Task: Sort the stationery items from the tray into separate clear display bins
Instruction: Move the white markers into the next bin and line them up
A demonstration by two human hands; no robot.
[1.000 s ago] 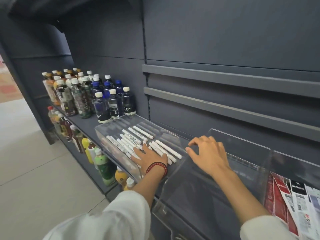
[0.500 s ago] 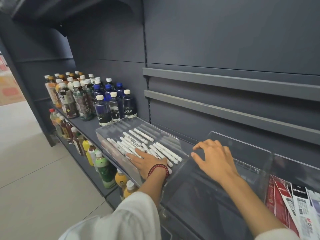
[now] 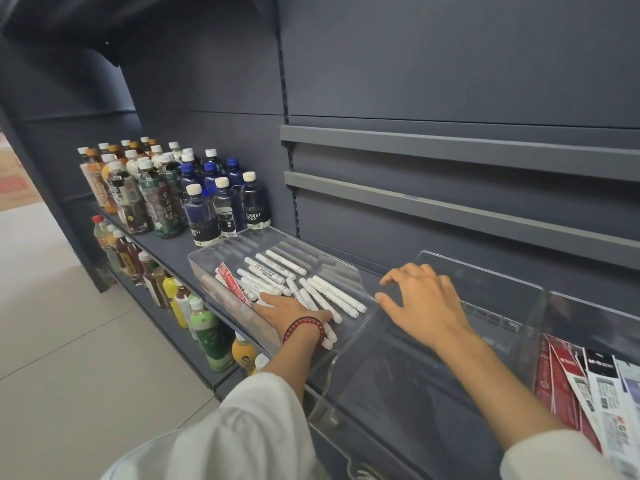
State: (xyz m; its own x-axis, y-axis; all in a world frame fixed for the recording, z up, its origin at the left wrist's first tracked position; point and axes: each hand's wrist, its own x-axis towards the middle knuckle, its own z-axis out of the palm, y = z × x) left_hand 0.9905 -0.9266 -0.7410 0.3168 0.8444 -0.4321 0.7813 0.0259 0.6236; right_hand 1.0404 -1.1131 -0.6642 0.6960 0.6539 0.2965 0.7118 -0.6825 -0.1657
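Observation:
Several white markers (image 3: 277, 271) lie in the left clear bin (image 3: 349, 271) on the grey shelf. A red packet (image 3: 231, 283) leans against that bin's front wall. My left hand (image 3: 294, 315), with a red bead bracelet on the wrist, lies flat, palm down, on the markers, and its fingertips reach the packet's lower end. My right hand (image 3: 422, 306) rests with spread, slightly bent fingers on the left rim of the middle clear bin (image 3: 485, 278) and holds nothing. Red, black and white packets (image 3: 588, 386) fill the right bin.
Drink bottles (image 3: 194, 209) stand in rows on the shelf just left of the marker bin. More bottles (image 3: 207, 334) fill the lower shelf under it. Two grey rails (image 3: 450, 209) run along the back panel above the bins. Pale floor tiles lie to the left.
My left hand slid left along the marker bin's front wall, and a red packet now shows upright at its fingertips. My right hand stayed on the middle bin's rim.

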